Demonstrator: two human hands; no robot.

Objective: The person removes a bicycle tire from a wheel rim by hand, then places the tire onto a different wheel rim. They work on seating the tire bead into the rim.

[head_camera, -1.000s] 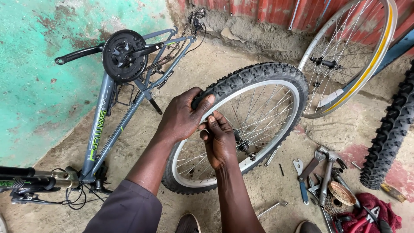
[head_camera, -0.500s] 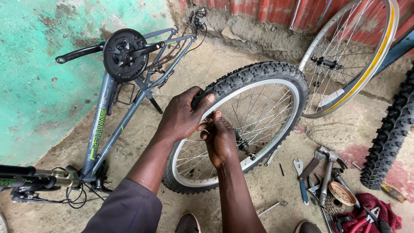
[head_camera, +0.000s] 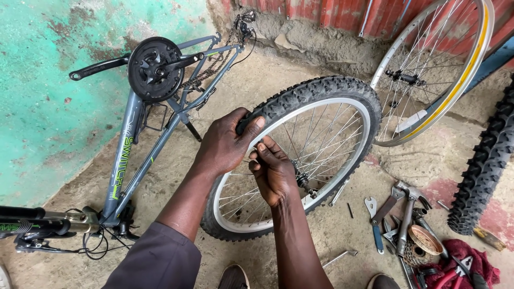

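A bicycle wheel (head_camera: 342,115) with a knobby black tyre and silver rim stands upright on the concrete floor in front of me. My left hand (head_camera: 225,144) grips the tyre at its near top edge, thumb hooked over the tread. Just below it, my right hand (head_camera: 274,171) is closed against the inside of the rim, fingertips pinched together near the spokes; whatever it pinches is too small to make out. The wheel's hub (head_camera: 302,182) shows right beside my right hand.
An upturned grey bicycle frame (head_camera: 139,144) with crank and chain lies at left by a green wall. A bare rim with a yellow band (head_camera: 455,69) leans at back right. Another knobby tyre (head_camera: 484,166) stands at right. Spanners and pliers (head_camera: 399,214) lie at lower right.
Both hands stay in about the same place on the wheel. The fingers of my right hand have shifted slightly at the rim.
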